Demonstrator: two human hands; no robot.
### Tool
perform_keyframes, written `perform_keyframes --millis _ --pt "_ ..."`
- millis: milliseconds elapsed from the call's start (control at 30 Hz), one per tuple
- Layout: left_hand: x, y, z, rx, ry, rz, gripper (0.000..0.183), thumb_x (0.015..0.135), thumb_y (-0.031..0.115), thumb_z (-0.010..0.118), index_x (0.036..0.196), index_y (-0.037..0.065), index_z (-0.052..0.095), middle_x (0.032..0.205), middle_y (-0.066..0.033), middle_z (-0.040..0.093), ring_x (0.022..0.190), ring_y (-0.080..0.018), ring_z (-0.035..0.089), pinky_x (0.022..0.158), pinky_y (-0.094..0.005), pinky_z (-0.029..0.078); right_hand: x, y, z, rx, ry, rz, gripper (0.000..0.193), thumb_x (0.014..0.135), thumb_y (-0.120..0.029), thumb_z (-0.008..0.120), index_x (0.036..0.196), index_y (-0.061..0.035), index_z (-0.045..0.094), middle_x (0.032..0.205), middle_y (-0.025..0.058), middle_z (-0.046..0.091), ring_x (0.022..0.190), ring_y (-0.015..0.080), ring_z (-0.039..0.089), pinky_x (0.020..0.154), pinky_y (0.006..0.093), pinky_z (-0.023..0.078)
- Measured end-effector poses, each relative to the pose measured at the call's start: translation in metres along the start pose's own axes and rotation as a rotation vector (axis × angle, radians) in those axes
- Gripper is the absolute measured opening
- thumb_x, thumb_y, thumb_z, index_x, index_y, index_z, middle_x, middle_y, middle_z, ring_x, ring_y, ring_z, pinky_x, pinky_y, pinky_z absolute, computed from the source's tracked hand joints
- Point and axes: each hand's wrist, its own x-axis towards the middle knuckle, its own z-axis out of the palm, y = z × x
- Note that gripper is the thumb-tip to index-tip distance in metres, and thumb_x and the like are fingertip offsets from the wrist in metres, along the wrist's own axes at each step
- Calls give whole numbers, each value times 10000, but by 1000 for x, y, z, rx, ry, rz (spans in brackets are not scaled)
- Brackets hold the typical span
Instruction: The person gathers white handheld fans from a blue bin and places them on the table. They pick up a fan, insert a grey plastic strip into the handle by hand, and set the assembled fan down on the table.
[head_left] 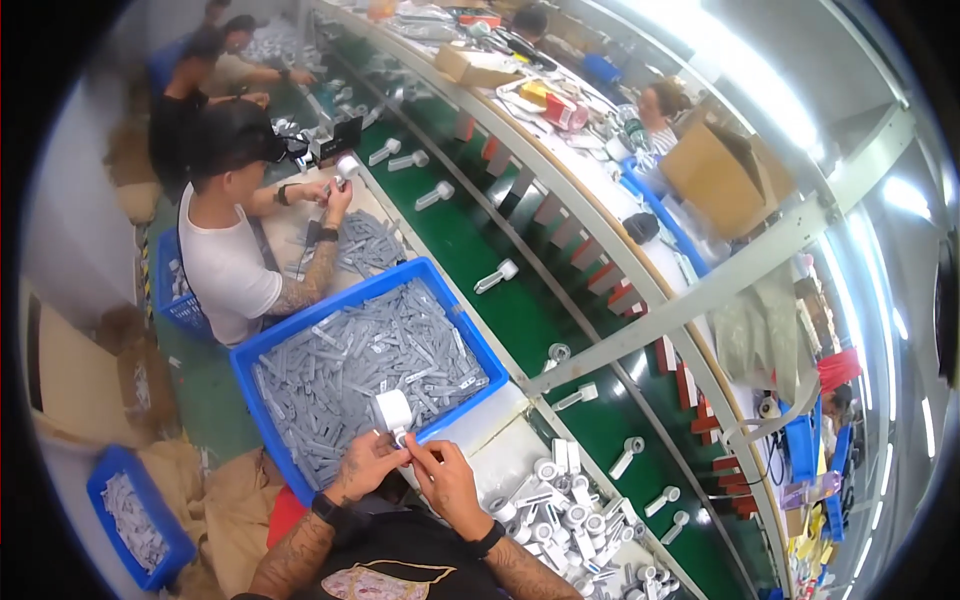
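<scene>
A white device with a round head and a narrow handle (394,410) is held in front of me, above the near edge of a large blue bin (470,322). My left hand (366,466) is closed around the handle's lower end from the left. From the right, the fingers of my right hand (448,488) pinch at the same end, so that part is mostly covered. Many flat grey strip-like parts (350,350) fill the bin. Beside my right forearm, a heap of white and grey round-headed devices (560,515) lies on the pale worktop (495,455).
A green conveyor belt (520,310) carries spaced-out devices past the worktop's right side. Beyond my bin, a co-worker in a white shirt (225,250) holds a similar device. Another blue bin (170,540) stands low at left. A white metal beam (690,300) slants across the belt.
</scene>
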Motion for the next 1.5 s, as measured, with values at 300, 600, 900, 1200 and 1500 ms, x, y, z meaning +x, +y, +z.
perform_keyframes --millis 300,600,900,1200,1500 --pt "6 -1 4 71 39 24 282 983 78 705 1186 -88 602 1052 -122 717 956 -190 723 826 -306 579 3 7 1 -15 4 -25 529 902 -56 748 1413 -139 642 990 111 612 871 289 625 742 394 543" --pt "-14 26 -6 148 -85 0 400 991 123 711 1324 -53 578 1183 -123 718 1067 -170 699 909 -318 568 17 11 16 540 -24 325 406 936 -120 763 1306 -31 623 1158 92 662 1071 226 656 992 341 504" --pt "-27 37 -29 275 -107 -45 442 956 104 749 1342 -34 585 1220 -101 694 1121 -162 656 984 -336 532 34 10 43 1307 -328 801 427 903 38 758 1311 39 635 1230 106 707 1198 170 645 1036 310 521" --pt "-53 3 -110 11 347 -75 462 971 120 655 1399 8 524 1143 -84 681 1034 -187 669 970 -369 544 103 105 135 613 -437 641 293 1010 -285 675 1161 -43 745 969 40 765 920 140 699 732 314 534" --pt "-80 29 -136 -326 559 -129 339 985 124 668 1274 52 506 921 -99 661 718 -179 659 633 -317 548 196 238 189 -124 -75 360 161 913 -159 683 973 -32 762 832 174 750 804 385 729 725 461 567"
